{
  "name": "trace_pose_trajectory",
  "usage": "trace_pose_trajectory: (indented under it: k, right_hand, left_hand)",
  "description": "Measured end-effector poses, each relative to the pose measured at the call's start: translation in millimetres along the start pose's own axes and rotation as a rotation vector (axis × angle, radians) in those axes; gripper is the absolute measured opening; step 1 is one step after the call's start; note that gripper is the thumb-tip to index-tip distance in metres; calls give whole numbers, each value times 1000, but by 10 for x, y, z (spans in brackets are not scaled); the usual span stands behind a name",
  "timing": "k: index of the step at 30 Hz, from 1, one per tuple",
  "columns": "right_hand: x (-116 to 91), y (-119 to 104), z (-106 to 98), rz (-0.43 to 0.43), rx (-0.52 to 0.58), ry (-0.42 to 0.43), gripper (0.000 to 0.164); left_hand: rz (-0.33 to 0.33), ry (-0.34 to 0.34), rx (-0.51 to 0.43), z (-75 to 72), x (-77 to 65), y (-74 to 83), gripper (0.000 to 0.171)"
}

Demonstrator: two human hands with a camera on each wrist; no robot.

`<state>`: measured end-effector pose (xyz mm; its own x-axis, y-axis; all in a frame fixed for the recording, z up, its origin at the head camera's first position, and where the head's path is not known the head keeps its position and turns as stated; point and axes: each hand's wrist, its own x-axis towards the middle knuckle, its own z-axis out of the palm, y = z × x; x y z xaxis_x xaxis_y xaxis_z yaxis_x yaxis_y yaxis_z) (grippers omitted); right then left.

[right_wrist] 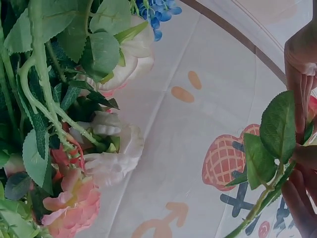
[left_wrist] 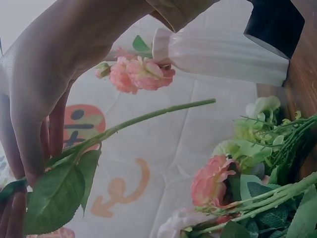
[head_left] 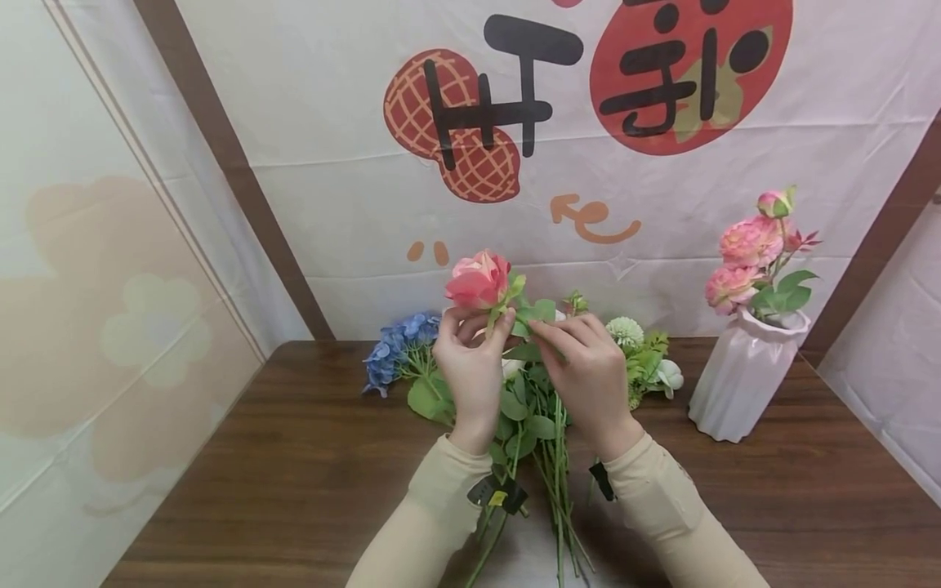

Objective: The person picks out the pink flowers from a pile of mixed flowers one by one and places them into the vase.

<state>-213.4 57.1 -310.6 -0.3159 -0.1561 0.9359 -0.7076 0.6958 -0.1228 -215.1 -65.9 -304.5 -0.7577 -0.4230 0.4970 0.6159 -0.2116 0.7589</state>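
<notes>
A coral-pink artificial rose (head_left: 479, 282) stands raised above the table in the head view. My left hand (head_left: 472, 380) pinches it just under the bloom between thumb and fingers. Close beside it, my right hand (head_left: 588, 371) pinches the rose's stem or a leaf at the fingertips; exactly which is hidden. In the left wrist view the green stem (left_wrist: 148, 116) runs out free past the fingers, with serrated leaves (left_wrist: 57, 198) hanging from it. Both hands meet at the leafy stem in the right wrist view, where the bloom is mostly cut off.
Beneath the hands, a bunch of flowers with long green stems (head_left: 559, 490) lies on the brown wooden table (head_left: 294, 490). It includes a blue hydrangea (head_left: 397, 351) and a pale green pompom flower (head_left: 625, 331). A white vase (head_left: 746, 376) holding pink flowers (head_left: 746, 245) stands at right.
</notes>
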Motion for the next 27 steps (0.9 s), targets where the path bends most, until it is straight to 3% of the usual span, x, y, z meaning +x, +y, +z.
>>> trace_pose_trajectory:
  k: [8, 19, 23, 27]
  right_hand:
    - [0, 7, 18, 22, -15, 2, 14]
    - [41, 92, -33, 91, -96, 26, 11]
    - [35, 143, -86, 104, -109, 33, 10]
    - [27, 224, -158, 107, -123, 35, 11]
  left_hand:
    - [-15, -4, 51, -22, 21, -24, 30]
    - [-12, -151, 252, -165, 76, -9, 19]
    - [-13, -146, 349, -219, 45, 104, 18]
    - [46, -138, 453, -308, 44, 134, 16]
